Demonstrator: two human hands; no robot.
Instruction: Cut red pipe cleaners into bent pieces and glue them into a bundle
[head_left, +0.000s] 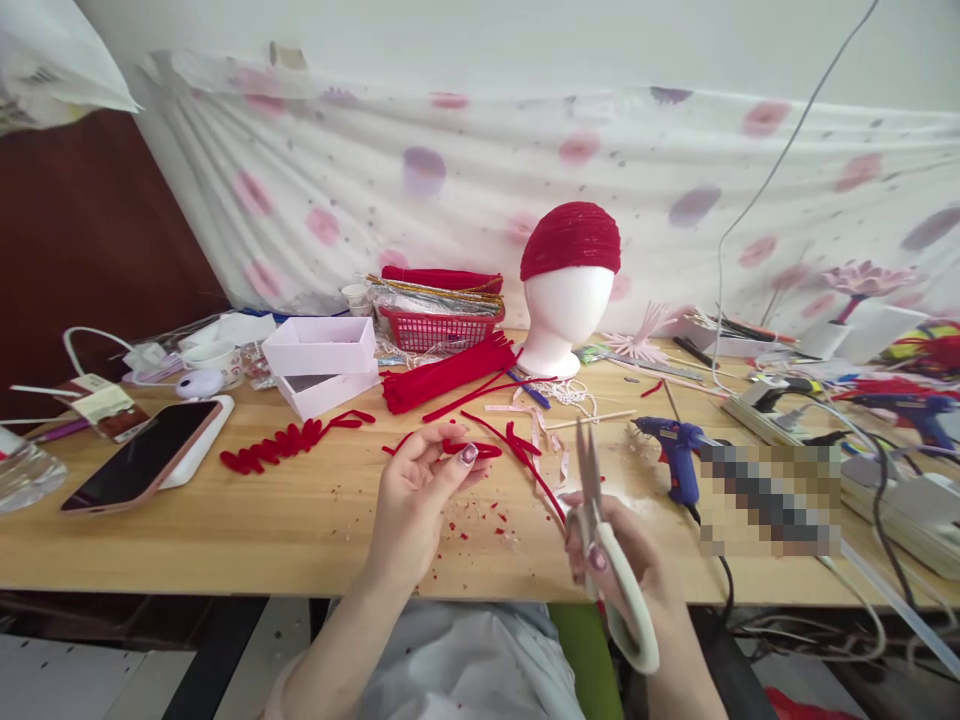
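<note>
My left hand (pixel 420 490) pinches a small loop of red pipe cleaner (pixel 484 451) between thumb and fingers, above the table. In my right hand (pixel 626 530) is a pair of scissors (pixel 634 610) with white handles, blades pointing up. A long red fuzzy stem (pixel 541 480) runs down to my right hand; whether the fingers grip it too I cannot tell. To the left lies a row of red fuzzy loops (pixel 277 445). Behind my hands rests a thick bundle of red pipe cleaners (pixel 450 372). Small red scraps (pixel 465 535) are scattered under my left hand.
A white foam head (pixel 570 305) with a red cap (pixel 574 240) stands at the back. On the right are a blue glue gun (pixel 675 450), cables and power strips (pixel 780 420). Leftward sit white boxes (pixel 322 348), a red basket (pixel 439 328) and a phone (pixel 142 455).
</note>
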